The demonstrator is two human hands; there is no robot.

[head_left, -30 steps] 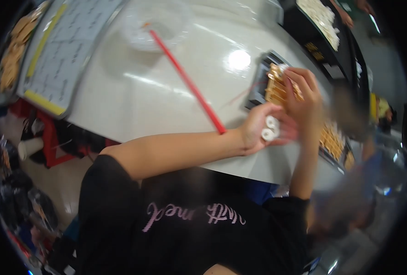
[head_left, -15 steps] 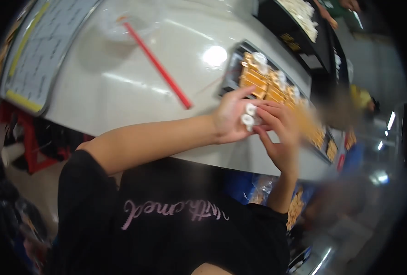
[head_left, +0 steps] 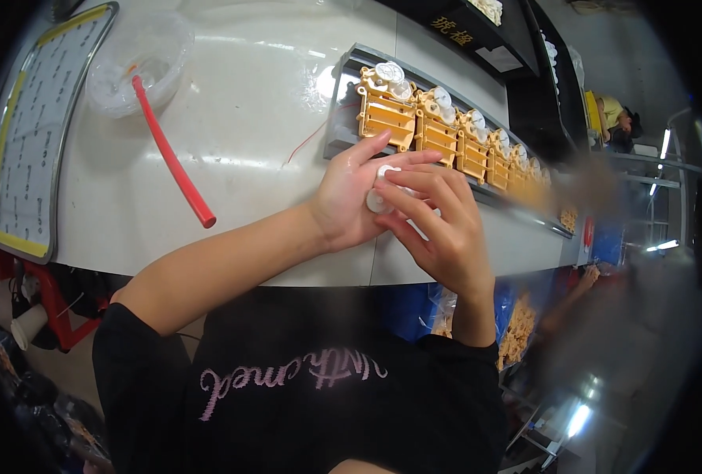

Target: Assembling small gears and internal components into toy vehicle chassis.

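Palm up, my left hand (head_left: pixel 341 191) cradles small round white plastic parts (head_left: pixel 378 201), its thumb and fingers stretched out. The fingertips of my right hand (head_left: pixel 450 233) pinch at these parts from the right, partly covering them. Just beyond both hands, a long grey tray (head_left: pixel 341 141) holds a row of yellow plastic housings (head_left: pixel 389 118). White toothed discs (head_left: pixel 389 73) sit on the far ends of the housings. Neither hand grips a housing.
A red tube (head_left: pixel 169 154) leans out of a clear plastic tub (head_left: pixel 102 91) on the white table (head_left: pixel 240 182). At far left stands a framed sheet (head_left: pixel 35 142); at the back, a black box (head_left: pixel 446 28). Bags of yellowish parts (head_left: pixel 517 332) stand below the table edge at right.
My view has shifted, so hands, tray and tube appear further left. My right fingers have closed in over the white parts in my left palm.
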